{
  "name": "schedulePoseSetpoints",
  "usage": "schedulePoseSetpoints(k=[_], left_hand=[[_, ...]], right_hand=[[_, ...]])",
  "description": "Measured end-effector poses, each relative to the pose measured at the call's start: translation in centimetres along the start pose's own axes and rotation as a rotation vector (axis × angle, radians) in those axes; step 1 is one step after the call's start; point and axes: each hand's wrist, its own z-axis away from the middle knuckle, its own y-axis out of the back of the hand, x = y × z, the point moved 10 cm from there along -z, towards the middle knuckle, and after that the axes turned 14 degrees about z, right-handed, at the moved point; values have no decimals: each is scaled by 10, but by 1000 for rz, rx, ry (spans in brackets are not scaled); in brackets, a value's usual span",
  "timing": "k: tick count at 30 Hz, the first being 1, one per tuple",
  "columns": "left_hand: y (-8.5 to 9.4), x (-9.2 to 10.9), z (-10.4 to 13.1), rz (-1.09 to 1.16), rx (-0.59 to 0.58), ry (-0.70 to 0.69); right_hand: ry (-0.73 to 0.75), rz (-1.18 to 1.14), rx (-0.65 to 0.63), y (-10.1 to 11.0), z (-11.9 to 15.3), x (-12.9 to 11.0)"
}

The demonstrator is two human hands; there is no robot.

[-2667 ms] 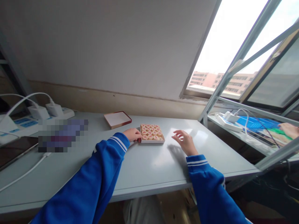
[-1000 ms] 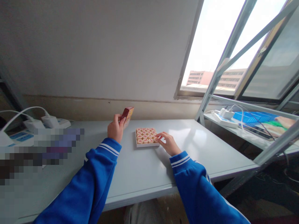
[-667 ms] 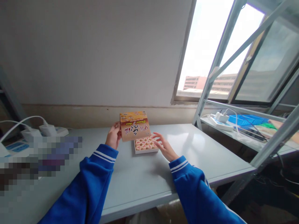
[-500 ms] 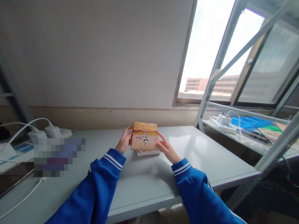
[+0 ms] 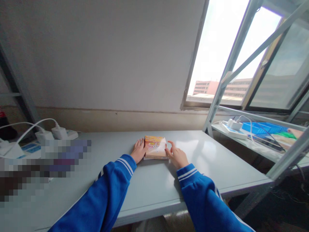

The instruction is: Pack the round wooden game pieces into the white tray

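A Chinese chess box lid (image 5: pixel 156 148), orange and tan with printed characters, sits over a white box base on the desk. Only a thin strip of the base shows below the lid's near edge. My left hand (image 5: pixel 138 151) is pressed along the lid's left side, its thumb near the corner. On the right side, my right hand (image 5: pixel 177 155) grips the lid's edge with the thumb and lower fingers, while the index finger is raised off it. The contents of the box are hidden under the lid.
The grey desk (image 5: pixel 101 145) meets the wall at the back. White chargers (image 5: pixel 59 132) on a power strip and cables are at the left, near a blurred patch. A metal frame post (image 5: pixel 223 83) rises at the right; beyond it is a blue tray (image 5: pixel 262 128).
The lid, tilted up with the white base showing below it, has come down over the base and now lies nearly flat. Both hands have lowered with it.
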Motion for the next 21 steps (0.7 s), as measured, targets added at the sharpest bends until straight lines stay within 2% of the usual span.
schedulePoseSetpoints(k=[3, 6, 8, 12, 17, 21], left_hand=[[-6, -4, -2, 116, -63, 35], [-5, -8, -1, 165, -74, 104], [-5, -12, 1, 139, -85, 165], [-3, -15, 3, 54, -71, 198], [-7, -16, -3, 9, -114, 157], [-5, -25, -6, 37, -145, 214]], right_hand=[[68, -85, 18, -13, -7, -7], [131, -235, -99, -35, -14, -20], [116, -272, -186, -47, -17, -24], [32, -252, -320, -63, -24, -23], [7, -281, -318, -74, -31, -21], [39, -335, -294, -76, -22, -28]])
